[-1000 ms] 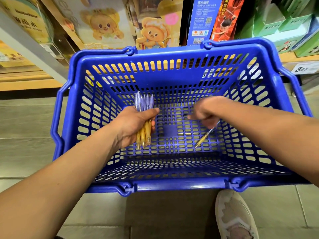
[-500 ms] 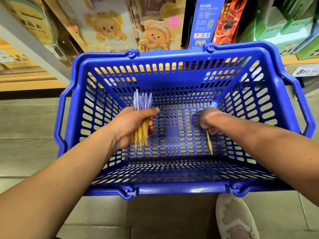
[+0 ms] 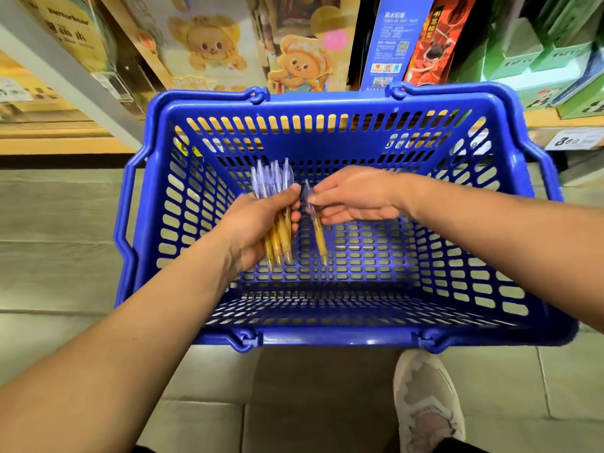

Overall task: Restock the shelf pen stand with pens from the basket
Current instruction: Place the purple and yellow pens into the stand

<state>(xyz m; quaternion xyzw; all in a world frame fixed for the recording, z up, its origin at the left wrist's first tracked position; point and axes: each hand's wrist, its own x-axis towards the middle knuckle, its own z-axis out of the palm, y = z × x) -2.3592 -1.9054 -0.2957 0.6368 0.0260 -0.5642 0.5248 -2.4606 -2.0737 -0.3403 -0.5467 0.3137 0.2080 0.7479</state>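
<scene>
A blue slotted plastic basket [image 3: 510,204] stands on the floor in front of the shelves. Inside it, my left hand [image 3: 258,223] grips a bundle of pens [image 3: 273,188] with clear caps and yellow barrels, tips pointing toward me. My right hand [image 3: 356,197] pinches a single pen [image 3: 318,235] by its clear cap, a short gap to the right of the bundle, its barrel hanging down over the basket floor. No other loose pens show on the basket floor. The pen stand is not in view.
Shelves rise behind the basket with cartoon bear packages [image 3: 209,47], a blue and a red box [image 3: 395,44], and green boxes [image 3: 555,53] at right. A price tag [image 3: 575,140] sits on the shelf edge. My shoe [image 3: 425,403] rests on the tiled floor below the basket.
My right hand lifted one pen off the basket floor and carried it left, up beside the bundle in my left hand. The left hand stayed nearly still.
</scene>
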